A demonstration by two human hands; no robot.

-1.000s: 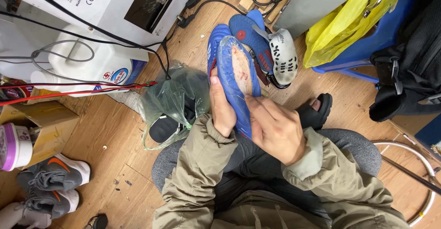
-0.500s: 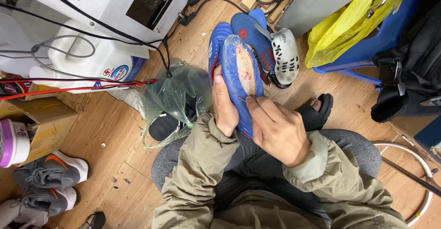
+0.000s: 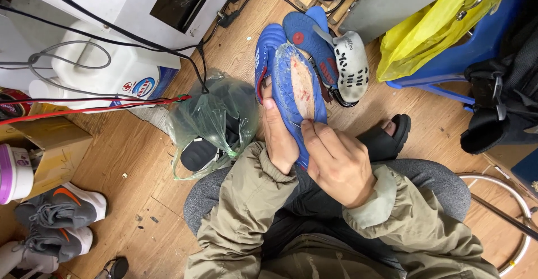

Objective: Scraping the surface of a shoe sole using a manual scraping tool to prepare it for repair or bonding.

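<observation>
A blue shoe [image 3: 291, 83] is held bottom-up over my lap, its underside bare and smeared with pale glue and red flecks. My left hand [image 3: 278, 136] grips it along the left edge, thumb lying up the side. My right hand [image 3: 333, 158] holds the near end from the right, fingers pressed on the underside. Just behind the shoe, on the wooden floor, lie a second blue shoe sole [image 3: 308, 38] and a white studded outsole [image 3: 352, 66].
A clear plastic bag [image 3: 210, 125] with a dark shoe lies left of my knee. A white machine [image 3: 129, 4] with cables and a white jug [image 3: 106, 71] stand at the back left. Grey sneakers [image 3: 59, 217] sit bottom left. Yellow bag [image 3: 431, 27], blue stool and a black sandal [image 3: 386, 136] are at right.
The shoe has been turned slightly, showing more of its glued underside. My right hand's fingers have slid up along the near end of the shoe.
</observation>
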